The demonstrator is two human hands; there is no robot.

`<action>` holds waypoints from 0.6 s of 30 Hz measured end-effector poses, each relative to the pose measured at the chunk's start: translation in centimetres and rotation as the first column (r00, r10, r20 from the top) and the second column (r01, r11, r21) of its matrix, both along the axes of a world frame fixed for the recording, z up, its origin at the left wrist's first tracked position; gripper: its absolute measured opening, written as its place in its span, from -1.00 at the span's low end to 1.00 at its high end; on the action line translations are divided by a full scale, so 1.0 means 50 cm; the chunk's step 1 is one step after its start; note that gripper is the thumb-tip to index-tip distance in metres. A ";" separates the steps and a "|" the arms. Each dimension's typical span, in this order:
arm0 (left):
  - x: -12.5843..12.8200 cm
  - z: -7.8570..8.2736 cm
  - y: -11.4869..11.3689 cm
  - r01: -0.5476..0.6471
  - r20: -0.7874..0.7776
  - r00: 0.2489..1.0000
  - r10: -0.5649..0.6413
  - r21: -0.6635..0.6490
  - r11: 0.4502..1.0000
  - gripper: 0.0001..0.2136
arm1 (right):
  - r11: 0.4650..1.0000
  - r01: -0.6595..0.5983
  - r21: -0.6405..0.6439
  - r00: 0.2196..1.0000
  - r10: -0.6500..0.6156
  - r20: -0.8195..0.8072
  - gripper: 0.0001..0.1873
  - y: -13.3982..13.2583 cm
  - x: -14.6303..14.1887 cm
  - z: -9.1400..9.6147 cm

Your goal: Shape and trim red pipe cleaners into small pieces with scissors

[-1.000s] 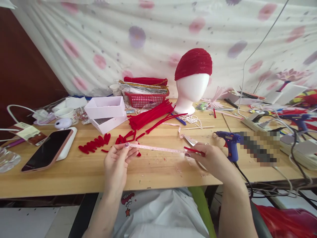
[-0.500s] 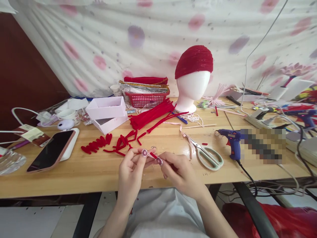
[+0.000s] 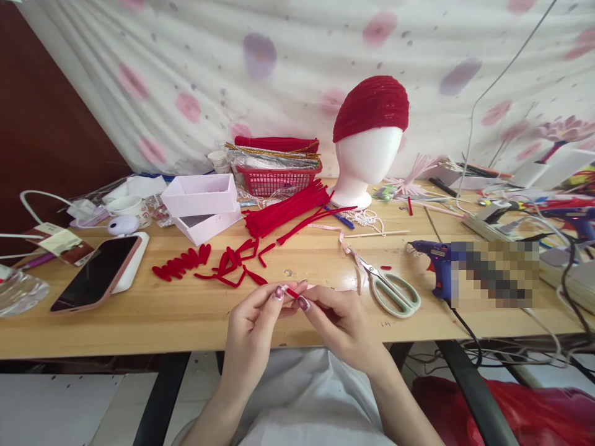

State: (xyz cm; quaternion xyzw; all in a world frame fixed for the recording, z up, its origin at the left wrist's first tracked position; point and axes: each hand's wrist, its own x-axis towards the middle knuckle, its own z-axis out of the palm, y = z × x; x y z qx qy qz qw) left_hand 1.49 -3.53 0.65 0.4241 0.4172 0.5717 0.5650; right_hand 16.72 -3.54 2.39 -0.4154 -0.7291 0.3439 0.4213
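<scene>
My left hand (image 3: pixel 253 322) and my right hand (image 3: pixel 341 319) meet at the table's front edge, both pinching a short red pipe-cleaner piece (image 3: pixel 292 293) between thumb and fingers. A pink measuring tape (image 3: pixel 346 251) lies on the wood just beyond my right hand, one end running under my fingers. Cut red pieces (image 3: pixel 181 265) lie in a row to the front left, with more bent red pieces (image 3: pixel 237 266) beside them. White-handled scissors (image 3: pixel 393 290) rest to the right of my hands.
A blue glue gun (image 3: pixel 434 263) lies at right among cables. A foam head with a red cap (image 3: pixel 369 139), a red basket (image 3: pixel 276 179), a bundle of long red pipe cleaners (image 3: pixel 283 214), a pink box (image 3: pixel 199 204) and a phone (image 3: pixel 97 272) stand on the wooden table (image 3: pixel 139 328).
A second ago my hands stretched the measuring tape apart over the table. They have since come together at the front edge around the short red piece, and the scissors lie uncovered.
</scene>
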 end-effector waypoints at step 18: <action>0.017 0.037 -0.024 -0.065 -0.016 0.998 0.065 -0.020 0.998 -0.77 | 1.000 -0.006 -0.011 0.998 0.005 -0.067 -0.75 -0.001 -0.006 -0.015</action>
